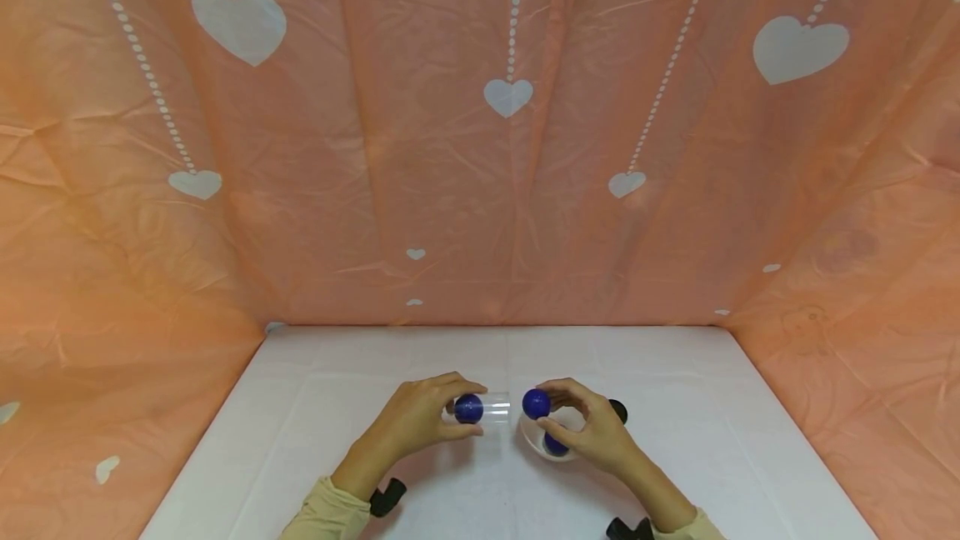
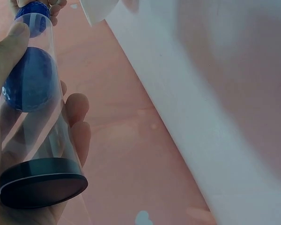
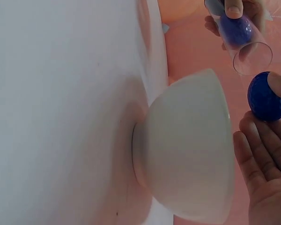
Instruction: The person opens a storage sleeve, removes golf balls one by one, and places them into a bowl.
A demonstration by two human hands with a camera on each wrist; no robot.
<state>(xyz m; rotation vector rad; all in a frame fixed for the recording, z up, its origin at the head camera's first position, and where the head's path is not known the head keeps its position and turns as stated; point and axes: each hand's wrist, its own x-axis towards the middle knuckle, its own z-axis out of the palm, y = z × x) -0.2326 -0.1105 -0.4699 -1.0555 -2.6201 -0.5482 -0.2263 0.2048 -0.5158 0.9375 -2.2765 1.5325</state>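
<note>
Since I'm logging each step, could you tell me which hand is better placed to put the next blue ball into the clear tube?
The right hand: it pinches a blue ball just off the clear tube's open mouth, while the left hand grips the tube.

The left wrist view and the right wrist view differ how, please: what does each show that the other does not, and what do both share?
Only the left wrist view shows the black cap closing the bottom end of the clear tube in the left hand. Only the right wrist view shows the outside and foot of the white bowl on the white table, and the right hand by it. Both show the tube, the blue ball inside it, and the second blue ball at its open mouth.
</note>
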